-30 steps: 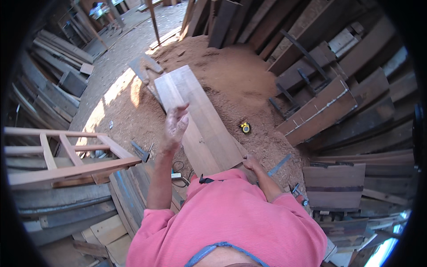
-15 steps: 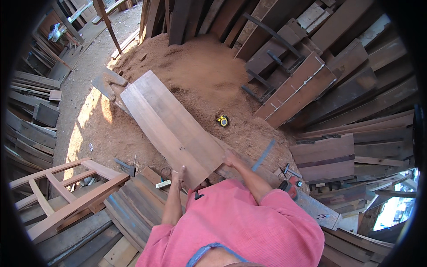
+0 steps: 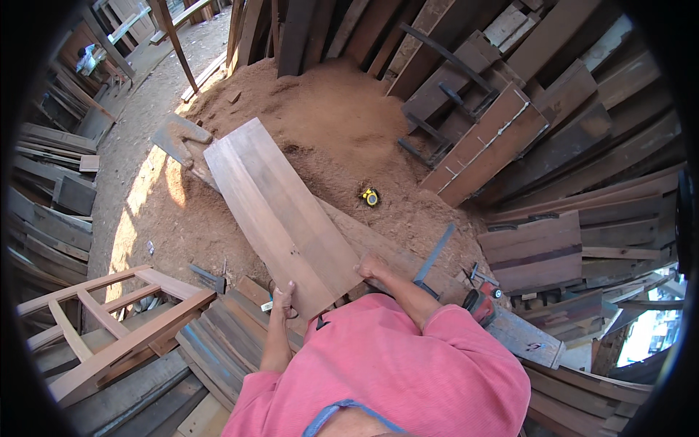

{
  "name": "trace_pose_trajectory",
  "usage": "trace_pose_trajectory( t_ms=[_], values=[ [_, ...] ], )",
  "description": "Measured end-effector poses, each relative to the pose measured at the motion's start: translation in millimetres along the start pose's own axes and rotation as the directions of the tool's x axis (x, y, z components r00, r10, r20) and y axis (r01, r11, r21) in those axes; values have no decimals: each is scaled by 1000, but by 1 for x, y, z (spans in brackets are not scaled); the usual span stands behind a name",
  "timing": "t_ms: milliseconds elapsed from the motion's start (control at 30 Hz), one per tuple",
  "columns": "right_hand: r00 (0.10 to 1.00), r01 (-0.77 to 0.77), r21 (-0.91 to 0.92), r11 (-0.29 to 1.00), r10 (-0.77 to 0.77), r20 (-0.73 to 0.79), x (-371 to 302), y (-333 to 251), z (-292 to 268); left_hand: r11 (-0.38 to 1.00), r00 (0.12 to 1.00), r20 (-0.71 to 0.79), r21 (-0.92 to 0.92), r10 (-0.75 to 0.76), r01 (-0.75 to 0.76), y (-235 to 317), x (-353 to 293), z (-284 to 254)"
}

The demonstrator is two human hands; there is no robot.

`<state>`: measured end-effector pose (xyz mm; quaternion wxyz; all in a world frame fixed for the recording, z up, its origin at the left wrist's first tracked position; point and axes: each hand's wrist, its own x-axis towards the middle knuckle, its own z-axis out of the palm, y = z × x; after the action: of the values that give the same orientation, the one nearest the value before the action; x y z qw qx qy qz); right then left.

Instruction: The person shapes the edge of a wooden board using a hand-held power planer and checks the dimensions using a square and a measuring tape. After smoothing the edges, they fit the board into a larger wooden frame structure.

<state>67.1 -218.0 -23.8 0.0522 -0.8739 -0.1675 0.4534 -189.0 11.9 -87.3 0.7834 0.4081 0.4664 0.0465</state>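
A wide, flat wooden board (image 3: 273, 207) with lighter and darker lengthwise strips slants away from my body, its far end to the left. My left hand (image 3: 284, 300) grips the board's near left edge, the thumb showing at the edge and the fingertips partly hidden. At the near right corner, my right hand (image 3: 373, 267) is closed on the opposite edge. Beneath the board runs a long plank (image 3: 371, 237), reaching from the far left to beside my right arm. The plank's far end carries a notched wooden piece (image 3: 177, 138).
Sawdust (image 3: 328, 109) is heaped beyond the board, with a yellow-and-black tape measure (image 3: 370, 197) on it. At my right are a red power tool (image 3: 483, 304) and a bluish metal strip (image 3: 435, 251). A wooden frame (image 3: 120, 331) lies left. Stacked boards (image 3: 582, 138) line the right.
The board has turned slightly clockwise, its far end shifting right and its near end coming closer to me. Both hands have moved a little nearer with it, still gripping the edges.
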Motion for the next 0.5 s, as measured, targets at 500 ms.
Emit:
trace_pose_trajectory(
  t_ms=[500],
  values=[
    [995, 93, -22, 995, -92, 44, 7, 0, 21, 899, 965, -238, 437, 112, 4, -15, 3, -50]
  ],
)
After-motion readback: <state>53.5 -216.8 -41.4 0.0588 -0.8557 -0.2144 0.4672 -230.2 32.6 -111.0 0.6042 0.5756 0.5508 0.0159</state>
